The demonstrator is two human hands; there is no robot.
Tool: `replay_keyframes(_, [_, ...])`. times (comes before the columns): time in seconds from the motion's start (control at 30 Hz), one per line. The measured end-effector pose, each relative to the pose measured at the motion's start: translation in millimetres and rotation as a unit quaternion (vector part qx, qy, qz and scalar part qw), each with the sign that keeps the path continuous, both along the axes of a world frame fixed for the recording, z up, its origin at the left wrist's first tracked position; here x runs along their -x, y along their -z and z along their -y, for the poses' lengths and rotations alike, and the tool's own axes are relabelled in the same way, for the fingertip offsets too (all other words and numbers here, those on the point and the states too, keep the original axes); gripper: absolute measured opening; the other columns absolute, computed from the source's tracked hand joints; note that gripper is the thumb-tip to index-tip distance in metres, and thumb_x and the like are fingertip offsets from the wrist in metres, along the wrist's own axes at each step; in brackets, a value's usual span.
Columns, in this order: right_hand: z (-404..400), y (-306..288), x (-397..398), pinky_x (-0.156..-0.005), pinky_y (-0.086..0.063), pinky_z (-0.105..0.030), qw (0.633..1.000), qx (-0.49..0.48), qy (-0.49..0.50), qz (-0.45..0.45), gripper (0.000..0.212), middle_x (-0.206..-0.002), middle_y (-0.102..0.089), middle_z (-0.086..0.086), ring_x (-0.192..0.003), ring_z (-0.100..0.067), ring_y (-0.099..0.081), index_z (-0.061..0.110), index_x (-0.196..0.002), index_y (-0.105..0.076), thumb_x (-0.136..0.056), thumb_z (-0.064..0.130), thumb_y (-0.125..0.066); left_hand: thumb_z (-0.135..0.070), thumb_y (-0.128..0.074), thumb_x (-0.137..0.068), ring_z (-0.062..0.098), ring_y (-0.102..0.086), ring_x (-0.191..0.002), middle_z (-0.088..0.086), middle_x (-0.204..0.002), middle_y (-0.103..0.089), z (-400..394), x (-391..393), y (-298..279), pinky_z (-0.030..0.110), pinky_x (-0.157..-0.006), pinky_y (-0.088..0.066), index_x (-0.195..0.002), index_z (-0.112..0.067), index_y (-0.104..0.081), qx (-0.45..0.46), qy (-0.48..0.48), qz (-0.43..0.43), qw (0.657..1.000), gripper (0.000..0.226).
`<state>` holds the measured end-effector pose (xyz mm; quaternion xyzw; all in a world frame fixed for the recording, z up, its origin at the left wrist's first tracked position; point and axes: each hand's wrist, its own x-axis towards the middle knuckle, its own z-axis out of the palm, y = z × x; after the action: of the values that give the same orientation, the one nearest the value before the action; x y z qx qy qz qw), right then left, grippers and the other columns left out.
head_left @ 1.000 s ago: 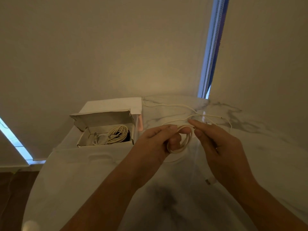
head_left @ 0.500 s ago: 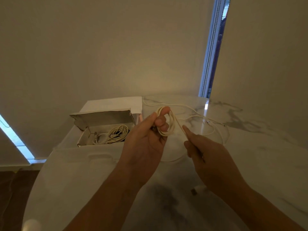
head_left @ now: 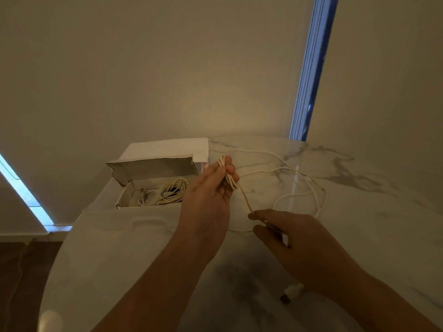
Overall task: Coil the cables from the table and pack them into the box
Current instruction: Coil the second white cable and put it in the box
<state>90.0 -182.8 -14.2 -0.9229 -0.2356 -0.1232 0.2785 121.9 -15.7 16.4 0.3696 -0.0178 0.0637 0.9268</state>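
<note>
My left hand [head_left: 211, 188] is raised above the table and pinches a small coil of white cable [head_left: 229, 174] between thumb and fingers. A taut strand runs from the coil down to my right hand [head_left: 294, 238], which grips it lower and nearer to me. The rest of the white cable [head_left: 299, 185] lies in loose loops on the marble table [head_left: 359, 212], behind my right hand. An open cardboard box [head_left: 153, 185] stands at the left with a coiled white cable [head_left: 171, 191] inside it.
A USB plug [head_left: 291, 292] on a white cable end lies on the table under my right wrist. The box lid [head_left: 153, 167] stands up behind the box. Walls close the back and right. The table's left edge drops to a dark floor [head_left: 21, 271].
My left hand has lifted the coil up and turned it edge-on. My right hand slid back toward me along the strand, pulling it taut.
</note>
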Motion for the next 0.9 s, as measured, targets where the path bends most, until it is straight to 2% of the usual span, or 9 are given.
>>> replay_keyframes(0.13, [-0.3, -3.6, 3.3, -0.076, -0.042, -0.003, 1.000, 0.004, -0.022, -0.009, 0.031, -0.106, -0.066, 0.026, -0.088, 0.006, -0.061, 0.044, -0.126, -0.060, -0.096, 0.043, -0.051, -0.004, -0.047, -0.101, 0.017, -0.061, -0.087, 0.006, -0.091, -0.069, 12.1, 3.1, 8.4, 0.035, -0.098, -0.048, -0.097, -0.014, -0.073, -0.151, -0.038, 0.020, 0.988, 0.027])
replay_keyframes(0.23, [2.4, -3.6, 2.5, -0.074, -0.047, -0.009, 0.999, 0.000, -0.033, -0.003, 0.025, -0.100, -0.068, 0.023, -0.084, 0.001, -0.063, 0.040, -0.119, -0.064, -0.096, 0.034, -0.055, -0.013, -0.047, -0.103, 0.019, -0.064, -0.092, 0.003, -0.090, -0.070, 15.2, 4.5, 15.6, 0.031, -0.093, -0.051, -0.091, -0.029, -0.072, -0.339, -0.058, 0.065, 0.937, 0.033])
replay_keyframes(0.37, [5.8, -0.1, 2.1, -0.071, -0.046, -0.011, 0.999, 0.002, -0.038, 0.012, 0.017, -0.093, -0.065, 0.022, -0.081, 0.002, -0.061, 0.038, -0.108, -0.063, -0.094, 0.031, -0.058, -0.019, -0.043, -0.105, 0.005, -0.062, -0.090, -0.003, -0.092, -0.068, 15.4, 5.4, 19.8, 0.014, -0.081, -0.048, -0.097, -0.015, -0.068, -0.497, -0.061, 0.115, 0.858, 0.026])
replay_keyframes(0.5, [6.1, -1.5, 1.8, -0.067, -0.044, -0.012, 0.998, -0.004, -0.043, 0.035, 0.011, -0.084, -0.062, 0.021, -0.075, 0.000, -0.059, 0.035, -0.099, -0.063, -0.091, 0.032, -0.056, -0.026, -0.043, -0.106, 0.001, -0.061, -0.089, -0.011, -0.092, -0.064, 15.3, 2.5, 29.6, 0.013, -0.078, -0.045, -0.105, -0.016, -0.064, -0.587, -0.025, 0.134, 0.798, 0.024])
replay_keyframes(0.57, [8.7, -5.6, 1.7, -0.064, -0.038, -0.008, 0.997, -0.011, -0.040, 0.062, 0.008, -0.076, -0.055, 0.023, -0.070, 0.003, -0.054, 0.034, -0.091, -0.063, -0.088, 0.026, -0.061, -0.028, -0.043, -0.105, 0.005, -0.060, -0.084, -0.008, -0.089, -0.063, 11.0, -0.1, 33.1, 0.025, -0.079, -0.050, -0.106, -0.015, -0.063, -0.624, -0.002, 0.122, 0.772, 0.024])
replay_keyframes(0.63, [12.8, -9.7, 1.4, -0.063, -0.036, -0.008, 0.996, -0.009, -0.025, 0.088, 0.013, -0.072, -0.051, 0.020, -0.069, 0.002, -0.051, 0.036, -0.086, -0.060, -0.088, 0.024, -0.066, -0.025, -0.044, -0.102, 0.015, -0.061, -0.077, -0.001, -0.080, -0.063, 6.8, 0.1, 31.0, 0.037, -0.075, -0.052, -0.093, -0.013, -0.063, -0.632, 0.012, 0.116, 0.766, 0.024])
replay_keyframes(0.8, [23.8, -16.2, -4.0, -0.068, -0.035, -0.004, 0.986, -0.040, 0.039, 0.159, 0.007, -0.070, -0.046, 0.025, -0.072, 0.007, -0.047, 0.030, -0.085, -0.063, -0.086, 0.038, -0.064, -0.024, -0.044, -0.102, 0.011, -0.055, -0.064, 0.010, -0.074, -0.064, 0.6, 4.8, 13.0, 0.026, -0.067, -0.048, -0.094, -0.005, -0.071, -0.624, 0.047, 0.066, 0.777, 0.034])
replay_keyframes(0.87, [27.6, -16.0, -7.2, -0.070, -0.033, -0.002, 0.982, -0.052, 0.053, 0.174, 0.007, -0.073, -0.046, 0.025, -0.073, 0.006, -0.046, 0.028, -0.088, -0.066, -0.087, 0.035, -0.063, -0.025, -0.044, -0.101, 0.010, -0.053, -0.063, 0.016, -0.075, -0.065, 0.4, 7.1, 8.3, 0.031, -0.069, -0.048, -0.088, -0.004, -0.072, -0.620, 0.066, 0.059, 0.780, 0.037])
replay_keyframes(0.9, [28.1, -15.3, -8.4, -0.071, -0.033, -0.002, 0.981, -0.048, 0.056, 0.179, 0.009, -0.076, -0.048, 0.023, -0.073, 0.004, -0.045, 0.028, -0.090, -0.067, -0.089, 0.035, -0.061, -0.029, -0.045, -0.101, 0.009, -0.053, -0.061, 0.011, -0.070, -0.065, 0.2, 8.8, 5.9, 0.034, -0.069, -0.048, -0.080, -0.012, -0.074, -0.615, 0.076, 0.057, 0.783, 0.039])
